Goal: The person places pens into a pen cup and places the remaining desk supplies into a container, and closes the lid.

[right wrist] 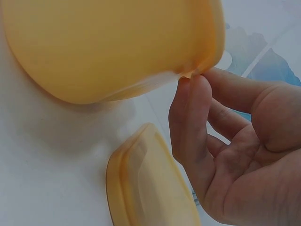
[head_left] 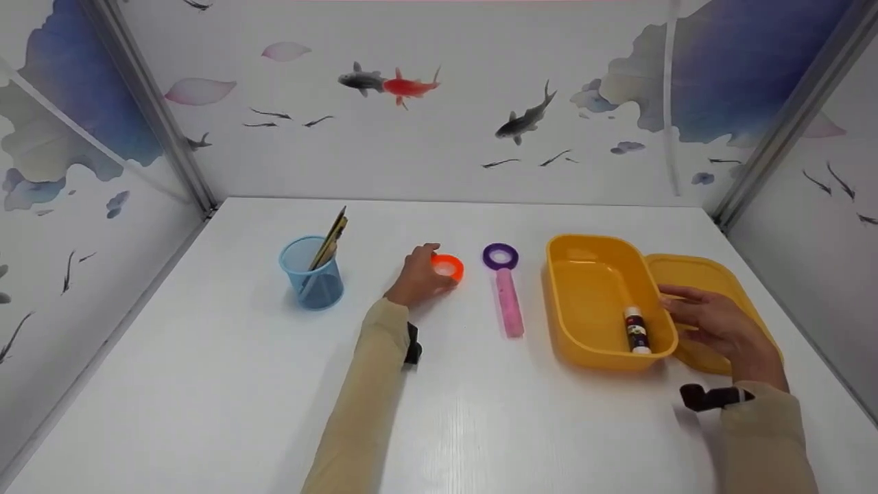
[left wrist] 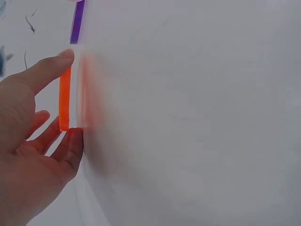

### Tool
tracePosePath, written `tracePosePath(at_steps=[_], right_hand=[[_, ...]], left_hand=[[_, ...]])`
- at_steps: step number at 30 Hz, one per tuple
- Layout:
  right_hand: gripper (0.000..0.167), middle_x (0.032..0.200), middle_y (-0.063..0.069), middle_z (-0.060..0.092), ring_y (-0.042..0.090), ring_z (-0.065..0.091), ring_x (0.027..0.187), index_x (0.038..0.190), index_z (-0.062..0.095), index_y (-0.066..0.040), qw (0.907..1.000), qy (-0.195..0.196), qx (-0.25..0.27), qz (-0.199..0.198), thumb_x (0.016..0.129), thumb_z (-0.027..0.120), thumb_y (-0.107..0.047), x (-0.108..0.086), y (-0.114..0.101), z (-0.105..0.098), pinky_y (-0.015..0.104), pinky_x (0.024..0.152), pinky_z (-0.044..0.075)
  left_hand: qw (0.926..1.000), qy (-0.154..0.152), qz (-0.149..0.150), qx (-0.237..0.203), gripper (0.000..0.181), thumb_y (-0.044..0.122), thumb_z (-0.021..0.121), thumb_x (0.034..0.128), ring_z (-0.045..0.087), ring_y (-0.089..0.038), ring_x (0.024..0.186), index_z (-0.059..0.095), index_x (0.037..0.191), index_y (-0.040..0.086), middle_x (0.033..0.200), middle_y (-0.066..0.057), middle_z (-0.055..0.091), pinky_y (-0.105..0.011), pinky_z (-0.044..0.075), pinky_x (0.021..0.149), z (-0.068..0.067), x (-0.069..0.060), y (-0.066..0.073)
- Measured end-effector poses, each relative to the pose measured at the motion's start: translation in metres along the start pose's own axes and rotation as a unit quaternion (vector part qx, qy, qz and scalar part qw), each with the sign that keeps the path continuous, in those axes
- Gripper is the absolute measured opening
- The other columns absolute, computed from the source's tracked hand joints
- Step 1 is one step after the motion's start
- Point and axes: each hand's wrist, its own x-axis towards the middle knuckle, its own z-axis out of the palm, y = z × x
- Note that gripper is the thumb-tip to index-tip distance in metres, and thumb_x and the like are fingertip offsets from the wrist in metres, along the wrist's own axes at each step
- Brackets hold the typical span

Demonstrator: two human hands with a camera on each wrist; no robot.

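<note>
An orange ring (head_left: 458, 263) is pinched between the thumb and fingers of my left hand (head_left: 416, 278); in the left wrist view the ring (left wrist: 65, 99) appears edge-on, a little above its reflection on the table. My right hand (head_left: 720, 322) grips the right rim of a yellow box (head_left: 583, 295), and in the right wrist view the fingertips (right wrist: 200, 89) pinch the box's edge. Inside the box lies a glue stick (head_left: 636, 331) with a white cap. The yellow lid (head_left: 699, 267) is on the table to the right, partly behind the box and my right hand.
A purple ring (head_left: 501, 256) lies at the top end of a pink stick-like object (head_left: 509, 302), between the orange ring and the box. A blue mesh cup (head_left: 319, 291) with several pencils (head_left: 329, 240) stands at the left. Printed walls surround the white table (head_left: 453, 412).
</note>
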Motion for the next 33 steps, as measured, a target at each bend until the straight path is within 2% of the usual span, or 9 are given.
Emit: tracePosePath(at_steps=[4,10,18,27,30,33], right_hand=[[0.095,0.1,-0.03,0.062,0.001,0.065,0.096,0.159,0.026,-0.016,1.0,0.004,-0.002,0.007,0.085,0.07,-0.055,0.0,0.0,0.0,0.018,0.089,0.056],[0.096,0.103,-0.031,0.059,0.002,0.063,0.099,0.159,0.025,-0.017,0.9999,0.001,-0.013,0.002,0.084,0.07,-0.057,-0.001,-0.002,-0.001,0.017,0.09,0.055],[0.095,0.103,-0.03,0.059,0.003,0.063,0.1,0.159,0.026,-0.017,0.9999,-0.002,-0.01,0.006,0.084,0.07,-0.056,0.0,0.0,0.0,0.017,0.091,0.055],[0.09,0.102,-0.031,0.06,0.001,0.063,0.097,0.159,0.025,-0.012,0.9997,-0.009,-0.02,-0.008,0.09,0.067,-0.053,0.001,0.003,0.0,0.019,0.087,0.056],[0.091,0.102,-0.032,0.06,0.002,0.064,0.098,0.159,0.026,-0.013,0.9997,-0.007,-0.023,-0.007,0.088,0.067,-0.054,0.001,0.002,0.0,0.018,0.088,0.055],[0.092,0.102,-0.032,0.06,0.002,0.064,0.099,0.159,0.026,-0.014,0.9997,-0.006,-0.022,-0.006,0.087,0.068,-0.055,0.001,0.002,0.0,0.018,0.089,0.055]], left_hand=[[1.0,-0.001,-0.001,-0.01,0.079,0.022,0.079,0.0856,0.043,-0.029,0.135,0.038,0.152,0.008,0.149,-0.013,0.046,-0.041,0.037,0.121,-0.002,0.0,0.003],[0.9992,0.003,0.03,-0.028,0.077,0.022,0.079,0.0848,0.048,-0.031,0.134,0.041,0.15,0.003,0.146,-0.017,0.047,-0.042,0.039,0.121,-0.006,-0.003,0.016],[0.9977,-0.007,0.067,-0.001,0.075,0.029,0.079,0.0853,0.049,-0.03,0.132,0.046,0.146,0.002,0.144,-0.017,0.046,-0.043,0.042,0.119,-0.007,-0.007,0.031],[0.9955,-0.015,0.093,-0.001,0.068,0.035,0.076,0.0866,0.045,-0.028,0.131,0.05,0.142,0.004,0.142,-0.015,0.047,-0.042,0.046,0.114,0.006,-0.011,0.046],[0.9946,-0.018,0.102,0.004,0.068,0.036,0.075,0.087,0.045,-0.027,0.13,0.051,0.142,0.004,0.141,-0.014,0.047,-0.039,0.047,0.112,0.011,-0.012,0.055],[0.995,-0.021,0.097,0.006,0.068,0.038,0.076,0.0867,0.046,-0.024,0.128,0.051,0.142,0.005,0.14,-0.011,0.048,-0.036,0.048,0.111,0.016,-0.013,0.064]])
